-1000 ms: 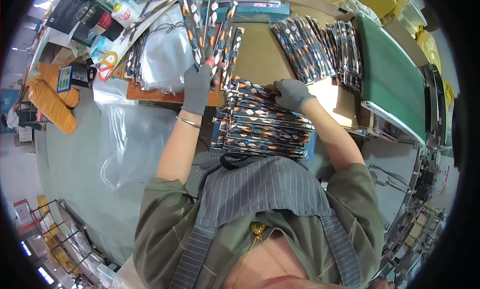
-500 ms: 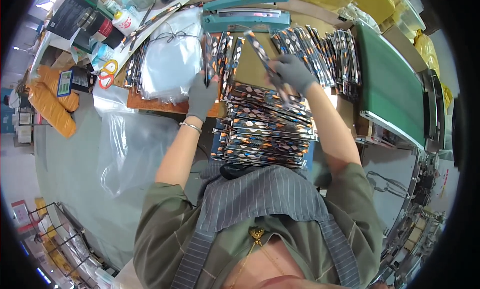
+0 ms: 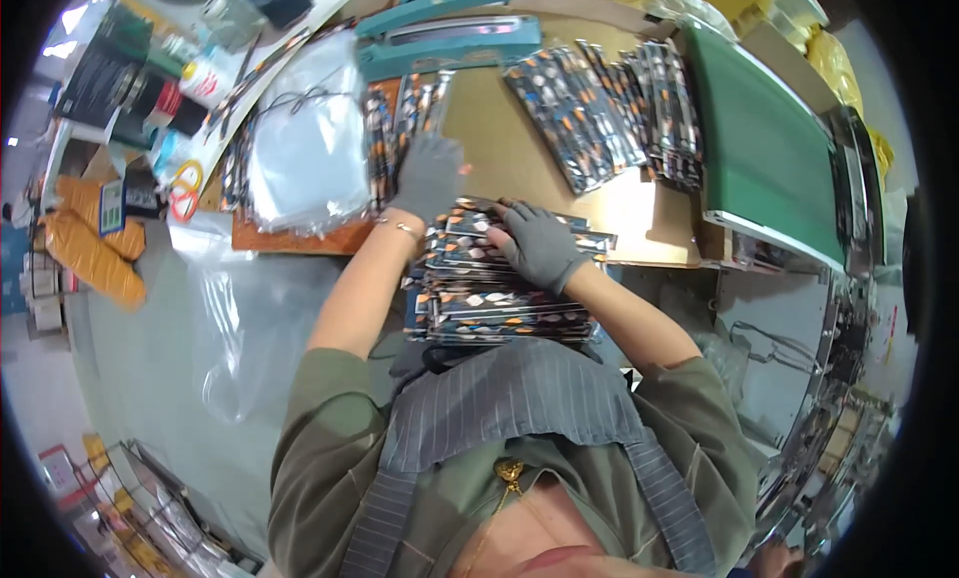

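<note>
Both of my hands wear grey gloves with bare fingertips. My left hand (image 3: 430, 178) is over the near end of a row of slim patterned packets (image 3: 410, 108); its fingers are blurred, and I cannot tell whether they grip one. My right hand (image 3: 542, 248) lies on a pile of similar long packets (image 3: 470, 303) at my lap, its fingers stretched over the upper packets and its thumb apart. These packets are black with orange, white and blue shapes. More of them lie fanned out in a group (image 3: 574, 113) on the right of the table.
A teal bar sealer (image 3: 450, 48) stands at the back. Clear plastic bags (image 3: 310, 148) lie in a stack on the left, near orange-handled scissors (image 3: 186, 188) and bottles (image 3: 205, 83). A green conveyor belt (image 3: 764, 143) borders the right side.
My right hand has come down and left onto the pile; the packet it held is no longer seen in it. My left hand has shifted right relative to the bag stack.
</note>
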Motion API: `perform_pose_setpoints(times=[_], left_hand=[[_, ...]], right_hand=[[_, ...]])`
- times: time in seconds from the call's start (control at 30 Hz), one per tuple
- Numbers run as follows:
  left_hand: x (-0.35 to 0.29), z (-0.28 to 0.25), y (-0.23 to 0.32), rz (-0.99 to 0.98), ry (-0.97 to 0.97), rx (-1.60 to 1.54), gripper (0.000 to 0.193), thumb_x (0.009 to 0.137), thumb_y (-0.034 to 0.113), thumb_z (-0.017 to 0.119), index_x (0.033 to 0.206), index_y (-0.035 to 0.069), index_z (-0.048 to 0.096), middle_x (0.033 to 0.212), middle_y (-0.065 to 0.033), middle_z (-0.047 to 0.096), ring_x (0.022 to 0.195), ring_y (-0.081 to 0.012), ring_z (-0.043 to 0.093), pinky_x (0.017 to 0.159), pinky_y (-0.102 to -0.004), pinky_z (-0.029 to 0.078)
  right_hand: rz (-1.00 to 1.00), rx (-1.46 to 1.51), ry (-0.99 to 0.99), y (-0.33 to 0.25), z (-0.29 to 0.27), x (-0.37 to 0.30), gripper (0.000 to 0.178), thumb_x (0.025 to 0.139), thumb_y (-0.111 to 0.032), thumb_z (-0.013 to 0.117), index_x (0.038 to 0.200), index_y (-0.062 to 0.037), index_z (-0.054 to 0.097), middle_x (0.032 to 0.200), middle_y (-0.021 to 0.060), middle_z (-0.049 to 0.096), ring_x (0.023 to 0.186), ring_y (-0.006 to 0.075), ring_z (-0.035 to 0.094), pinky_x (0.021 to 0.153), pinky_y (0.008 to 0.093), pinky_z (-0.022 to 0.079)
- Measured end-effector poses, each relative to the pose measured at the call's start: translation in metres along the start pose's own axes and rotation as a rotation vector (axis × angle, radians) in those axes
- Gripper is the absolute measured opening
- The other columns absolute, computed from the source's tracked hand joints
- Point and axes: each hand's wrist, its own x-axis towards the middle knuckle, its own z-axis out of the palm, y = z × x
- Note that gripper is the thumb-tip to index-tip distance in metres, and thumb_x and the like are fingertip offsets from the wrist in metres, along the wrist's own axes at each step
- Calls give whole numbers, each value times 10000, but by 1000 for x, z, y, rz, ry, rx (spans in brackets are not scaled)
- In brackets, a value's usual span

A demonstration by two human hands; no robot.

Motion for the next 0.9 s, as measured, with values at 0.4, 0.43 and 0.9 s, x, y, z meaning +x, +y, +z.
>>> perform_pose_setpoints(times=[0.4, 0.43, 0.9], left_hand=[[72, 14, 49, -655, 33, -546, 674, 819, 522, 584, 1165, -52, 512, 1071, -322, 550, 997, -442, 539, 866, -477, 426], [64, 20, 45, -714, 122, -514, 705, 814, 522, 592, 1186, -66, 479, 1087, -327, 537, 1009, -447, 533, 872, -477, 422], [151, 15, 89, -464, 271, -768, 638, 845, 434, 611, 1202, -70, 453, 1137, -250, 563, 1059, -374, 548, 888, -430, 428]], right_hand=[[416, -53, 101, 84, -66, 71, 657, 786, -522, 604, 1096, 43, 474, 1097, 261, 522, 986, 395, 562, 825, 444, 477], [355, 38, 78, 58, -64, 72, 616, 806, -478, 584, 1110, 44, 464, 1107, 269, 515, 983, 401, 564, 830, 451, 475], [847, -297, 439, 231, -151, 89, 973, 757, -672, 512, 1388, 35, 288, 1335, 283, 381, 1239, 398, 390, 1006, 427, 359]])
